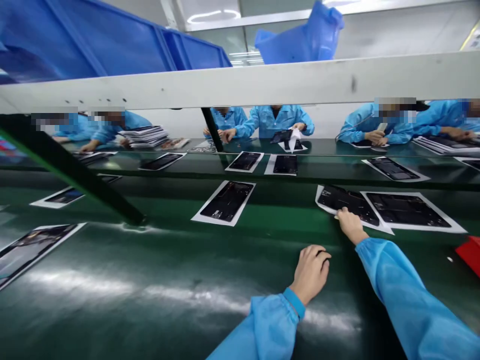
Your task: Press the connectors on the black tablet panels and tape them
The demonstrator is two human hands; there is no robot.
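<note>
My right hand (351, 226) reaches to the belt and pinches the near edge of a white sheet with a black panel on it (347, 201). This sheet is tilted and lies against a second white sheet with a black panel (410, 210) on its right. Closer to me, my left hand (310, 272) rests over the green work surface (180, 280), palm down. Its fingers are loosely bent and slightly apart, with nothing visible in them. Farther left on the belt lies another sheet with a black panel (227, 201), away from both hands.
A white beam (240, 85) crosses above, carrying blue bins (112, 40). A dark green slanted post (86, 172) stands at left. Co-workers in blue sleeves sit opposite, with stacked sheets (146, 136) nearby. A red object (470, 255) is at the right edge.
</note>
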